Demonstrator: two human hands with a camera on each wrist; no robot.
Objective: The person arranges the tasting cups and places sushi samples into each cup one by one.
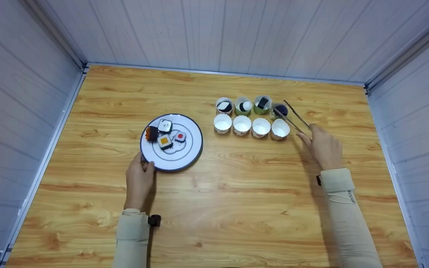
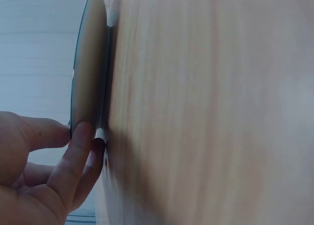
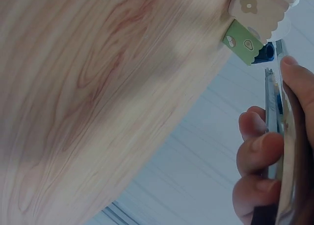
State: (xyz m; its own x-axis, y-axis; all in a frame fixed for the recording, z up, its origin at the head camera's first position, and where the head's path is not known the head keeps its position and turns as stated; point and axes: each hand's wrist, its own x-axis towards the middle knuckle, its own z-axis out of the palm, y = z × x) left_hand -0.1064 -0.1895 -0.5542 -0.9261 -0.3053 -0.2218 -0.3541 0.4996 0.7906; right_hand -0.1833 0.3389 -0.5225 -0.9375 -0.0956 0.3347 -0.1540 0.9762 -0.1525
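My left hand (image 1: 139, 180) pinches the near-left rim of a white plate (image 1: 184, 158) with a blue edge; the left wrist view shows thumb and fingers at the plate's rim (image 2: 88, 68). Several toy sushi pieces (image 1: 165, 141) lie on the plate's left half. In my right hand (image 1: 324, 147) is a pair of metal tongs (image 1: 297, 115), its arms spread apart. The tong tips are at the rightmost back-row cup, which holds a dark piece (image 1: 281, 110). In the right wrist view the tongs (image 3: 289, 137) point at a green patterned cup (image 3: 243, 42) with something dark blue at its mouth.
Paper cups stand in two rows right of the plate. The back-row cups hold black-and-white pieces (image 1: 224, 107); the front-row cups (image 1: 261, 127) show white insides. Pale panel walls (image 1: 207, 33) enclose the wooden table (image 1: 237, 208) at the back and both sides.
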